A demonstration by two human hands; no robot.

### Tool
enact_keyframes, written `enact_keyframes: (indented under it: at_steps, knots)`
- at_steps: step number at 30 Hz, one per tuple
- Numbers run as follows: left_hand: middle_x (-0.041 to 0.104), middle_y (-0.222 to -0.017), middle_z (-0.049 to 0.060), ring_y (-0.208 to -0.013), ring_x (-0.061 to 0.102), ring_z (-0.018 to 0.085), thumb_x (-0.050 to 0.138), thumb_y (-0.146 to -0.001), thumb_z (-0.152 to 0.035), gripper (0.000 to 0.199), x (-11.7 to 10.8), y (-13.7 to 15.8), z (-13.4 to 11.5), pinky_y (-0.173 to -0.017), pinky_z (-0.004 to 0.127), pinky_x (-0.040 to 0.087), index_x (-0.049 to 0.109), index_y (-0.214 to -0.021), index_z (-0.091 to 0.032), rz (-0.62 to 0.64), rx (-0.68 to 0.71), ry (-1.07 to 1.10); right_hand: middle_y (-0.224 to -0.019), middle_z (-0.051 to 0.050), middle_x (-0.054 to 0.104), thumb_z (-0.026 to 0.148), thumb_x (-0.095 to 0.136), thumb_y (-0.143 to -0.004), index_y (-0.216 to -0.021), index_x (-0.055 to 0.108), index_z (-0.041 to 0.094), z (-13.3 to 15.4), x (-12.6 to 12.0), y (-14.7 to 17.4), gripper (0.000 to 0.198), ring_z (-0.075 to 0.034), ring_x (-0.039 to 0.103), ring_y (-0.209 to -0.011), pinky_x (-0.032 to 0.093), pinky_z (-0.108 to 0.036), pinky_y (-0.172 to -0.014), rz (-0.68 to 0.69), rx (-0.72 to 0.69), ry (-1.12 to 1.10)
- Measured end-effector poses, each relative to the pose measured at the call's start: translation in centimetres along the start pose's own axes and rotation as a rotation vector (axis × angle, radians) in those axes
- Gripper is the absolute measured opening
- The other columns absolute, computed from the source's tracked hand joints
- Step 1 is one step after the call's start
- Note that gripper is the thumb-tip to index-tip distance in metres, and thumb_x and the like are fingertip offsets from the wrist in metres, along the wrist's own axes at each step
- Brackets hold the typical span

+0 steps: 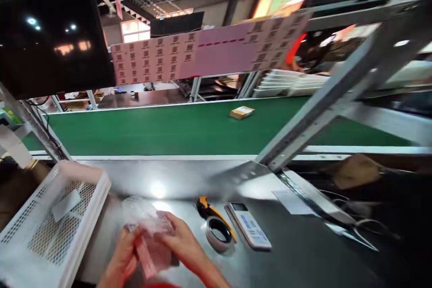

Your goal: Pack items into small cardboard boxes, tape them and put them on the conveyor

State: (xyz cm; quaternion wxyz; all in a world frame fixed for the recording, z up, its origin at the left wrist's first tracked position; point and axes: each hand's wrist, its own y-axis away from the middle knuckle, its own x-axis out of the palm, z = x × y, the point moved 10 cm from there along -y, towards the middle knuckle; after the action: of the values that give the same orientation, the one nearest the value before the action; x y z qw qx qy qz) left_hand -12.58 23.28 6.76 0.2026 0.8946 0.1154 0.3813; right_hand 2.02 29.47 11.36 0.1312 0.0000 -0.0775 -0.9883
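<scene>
Both hands, the left hand [123, 256] and right hand [178, 238], pinch a clear plastic bag [148, 225] with a pink item [145, 256] partly inside, just left of the tape roll [218, 232] on the counter [303, 252], so bagging looks unfinished.

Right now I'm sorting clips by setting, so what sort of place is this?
Probably a packing line in a factory or warehouse: a green conveyor belt carries a small carton, and code-label sheets hang above the steel workbench.
</scene>
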Motion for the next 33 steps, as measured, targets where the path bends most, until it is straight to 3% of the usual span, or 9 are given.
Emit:
enact_keyframes:
  at_steps: [2, 8, 13, 18, 22, 25, 28, 33]
  knots:
    - [0.082, -0.094, 0.009, -0.101, 0.078, 0.033, 0.100, -0.060, -0.034, 0.043, -0.1, 0.1, 0.5, -0.096, 0.042, 0.059, 0.078, -0.093, -0.016, 0.012, 0.006, 0.057, -0.080, -0.003, 0.077, 0.032, 0.072, -0.071, -0.083, 0.080, 0.021, 1.4, 0.0, -0.3, 0.019, -0.024, 0.066, -0.079, 0.049, -0.034, -0.074, 0.019, -0.064, 0.147]
    - [0.081, -0.091, 0.008, -0.088, 0.078, 0.028, 0.100, -0.059, -0.033, 0.043, -1.8, 0.8, 1.5, -0.092, 0.041, 0.061, 0.076, -0.091, -0.016, -0.047, 0.009, 0.063, -0.064, -0.001, 0.067, 0.051, 0.062, -0.083, -0.067, 0.069, 0.021, 3.5, -0.2, -1.3, 0.035, -0.020, 0.057, -0.064, 0.041, -0.032, -0.065, -0.012, -0.105, 0.267]
    - [0.081, -0.097, 0.009, -0.103, 0.076, 0.033, 0.099, -0.061, -0.042, 0.042, -1.6, 1.5, 1.1, -0.087, 0.042, 0.061, 0.079, -0.091, -0.020, 0.027, 0.040, 0.054, -0.056, 0.000, 0.060, 0.057, 0.059, -0.083, -0.058, 0.059, 0.023, 4.5, -0.2, -2.5, 0.042, -0.017, 0.053, -0.059, 0.039, -0.031, -0.063, 0.010, -0.132, 0.265]
    - [0.081, -0.096, 0.007, -0.088, 0.075, 0.024, 0.101, -0.058, -0.036, 0.048, -1.8, 1.3, 1.0, -0.082, 0.033, 0.059, 0.078, -0.095, -0.017, 0.012, 0.062, 0.021, -0.055, 0.002, 0.057, 0.054, 0.058, -0.084, -0.059, 0.059, 0.023, 5.4, 0.2, -2.5, 0.040, -0.015, 0.048, -0.055, 0.040, -0.030, -0.061, 0.066, -0.115, 0.239]
    - [0.081, -0.096, 0.004, -0.081, 0.075, 0.020, 0.097, -0.067, -0.034, 0.039, -1.9, 1.1, 1.2, -0.072, 0.029, 0.057, 0.075, -0.096, -0.020, 0.005, 0.038, 0.055, -0.057, 0.002, 0.059, 0.053, 0.058, -0.085, -0.060, 0.060, 0.023, 6.1, 0.3, -2.6, 0.040, -0.015, 0.051, -0.057, 0.041, -0.029, -0.063, 0.079, -0.127, 0.247]
    - [0.082, -0.104, 0.007, -0.094, 0.077, 0.024, 0.092, -0.073, -0.030, 0.034, -0.8, 1.3, 1.3, -0.089, 0.035, 0.060, 0.076, -0.101, -0.021, 0.050, 0.007, 0.132, -0.057, 0.001, 0.061, 0.052, 0.058, -0.083, -0.061, 0.062, 0.022, 5.5, 0.1, -3.3, 0.038, -0.016, 0.054, -0.059, 0.041, -0.030, -0.063, 0.051, -0.115, 0.269]
    - [0.082, -0.107, 0.010, -0.107, 0.076, 0.030, 0.092, -0.070, -0.030, 0.048, 0.2, 1.3, 0.7, -0.105, 0.045, 0.057, 0.076, -0.114, -0.019, 0.025, 0.048, 0.183, -0.056, 0.001, 0.061, 0.050, 0.057, -0.082, -0.060, 0.061, 0.022, 3.9, 0.4, -4.0, 0.036, -0.015, 0.051, -0.056, 0.039, -0.030, -0.061, 0.048, -0.084, 0.272]
    - [0.083, -0.098, 0.011, -0.098, 0.079, 0.035, 0.094, -0.066, -0.032, 0.054, 0.3, 1.2, 0.2, -0.104, 0.050, 0.057, 0.075, -0.113, -0.016, -0.092, 0.110, 0.153, -0.053, 0.002, 0.056, 0.049, 0.055, -0.084, -0.057, 0.056, 0.022, 2.1, 1.5, -4.3, 0.039, -0.015, 0.049, -0.057, 0.036, -0.030, -0.060, 0.051, -0.090, 0.290]
